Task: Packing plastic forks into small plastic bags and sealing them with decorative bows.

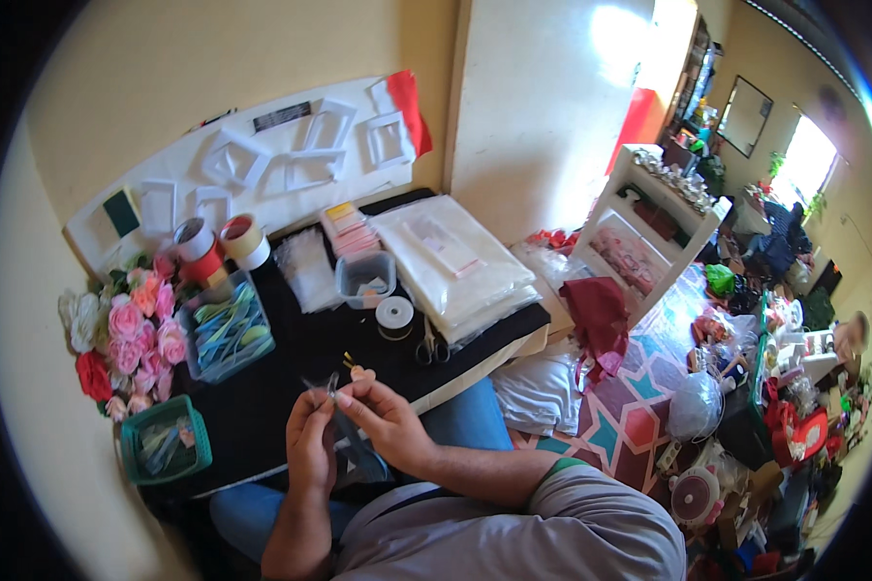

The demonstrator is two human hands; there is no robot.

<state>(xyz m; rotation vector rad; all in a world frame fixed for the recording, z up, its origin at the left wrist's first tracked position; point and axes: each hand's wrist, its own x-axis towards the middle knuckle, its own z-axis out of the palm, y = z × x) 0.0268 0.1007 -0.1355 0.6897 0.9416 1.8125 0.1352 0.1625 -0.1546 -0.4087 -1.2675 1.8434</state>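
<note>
Over my lap at the table's near edge, my left hand (312,441) and my right hand (386,418) meet with fingertips pinched together. Between them is a thin grey-blue ribbon (354,445), its tail hanging down toward my lap. The fingers partly hide where the ribbon is gripped. A small gold-coloured piece (348,358) shows just beyond my fingertips; I cannot tell whether it is held or lies on the cloth. Farther off lie a white ribbon spool (394,316) and a pair of scissors (430,346).
On the black-covered table (300,339) stand a clear bin of ribbons (228,324), a green basket (165,441), a small clear tub (365,281) and stacked plastic bags (455,261). Artificial flowers (131,334) crowd the left wall. A white shelf (639,228) and clutter fill the right.
</note>
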